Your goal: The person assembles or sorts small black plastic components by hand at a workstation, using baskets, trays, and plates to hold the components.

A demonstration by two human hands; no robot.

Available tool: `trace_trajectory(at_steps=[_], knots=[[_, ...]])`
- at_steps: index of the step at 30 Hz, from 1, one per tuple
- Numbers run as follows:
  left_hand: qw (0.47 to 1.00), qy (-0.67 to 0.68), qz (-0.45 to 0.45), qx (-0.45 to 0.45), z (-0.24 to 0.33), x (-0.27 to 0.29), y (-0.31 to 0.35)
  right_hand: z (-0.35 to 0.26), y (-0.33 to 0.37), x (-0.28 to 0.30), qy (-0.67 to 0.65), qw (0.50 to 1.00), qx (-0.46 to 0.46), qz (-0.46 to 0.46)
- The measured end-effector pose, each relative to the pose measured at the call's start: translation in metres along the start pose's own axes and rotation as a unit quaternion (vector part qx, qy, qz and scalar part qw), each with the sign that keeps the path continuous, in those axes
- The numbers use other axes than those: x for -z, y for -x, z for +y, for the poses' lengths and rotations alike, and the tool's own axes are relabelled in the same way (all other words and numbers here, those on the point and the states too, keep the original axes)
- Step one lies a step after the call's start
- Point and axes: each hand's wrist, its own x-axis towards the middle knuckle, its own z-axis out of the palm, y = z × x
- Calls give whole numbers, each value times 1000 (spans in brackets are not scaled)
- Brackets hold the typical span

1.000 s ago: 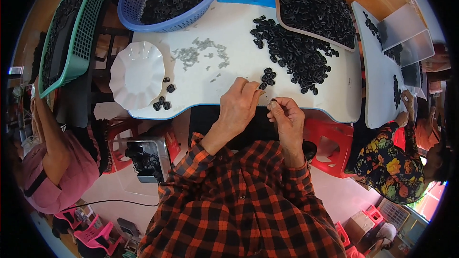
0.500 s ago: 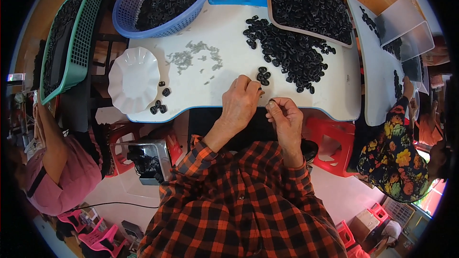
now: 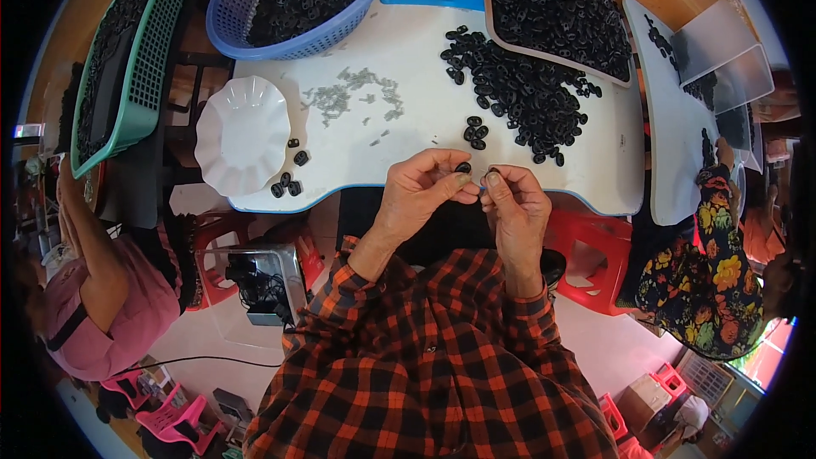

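Over the table's front edge my two hands are close together. My left hand [image 3: 423, 189] is closed, pinching a small black oval piece [image 3: 463, 167] between thumb and fingertips. My right hand [image 3: 517, 204] is also closed, with a small dark piece [image 3: 493, 171] partly showing at its fingertips; its exact kind is hidden. Just beyond the hands lies a little group of black oval pieces [image 3: 476, 133]. Farther right spreads a loose heap of similar black pieces [image 3: 527, 98], and thin clear bits [image 3: 353, 95] are scattered to the left.
A white scalloped dish [image 3: 243, 138] stands at the table's left, with several black pieces [image 3: 288, 184] beside it. A blue basket [image 3: 299, 47] and a rimmed tray [image 3: 557, 62] of black pieces stand at the back. People sit at both sides.
My left hand has drawn back from beside the small group of pieces and turned, and a black oval piece now shows in its fingertips. My right hand stays close by, still pinching.
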Motion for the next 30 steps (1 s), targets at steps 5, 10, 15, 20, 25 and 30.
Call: trace_trajectory(at_steps=[5,10,15,20,25,30], knots=[[1000,12,-9,16,4,2,6,-1,2,-5,-20,1000,-2,2],[1000,-15,-17,4,2,8,11,-3,5,-12,-38,999,9,-7],[998,-59,-21,-13,-1,12,14,-2,8,-16,-28,999,7,-15],[999,-49,-19,-8,0,12,16,-3,9,-17,-28,999,8,-19],[999,-24,-29,-12,1,15,19,-7,12,-20,-30,999,0,-23],[998,35,-46,-6,-2,21,19,-11,17,-22,-30,999,1,-36]])
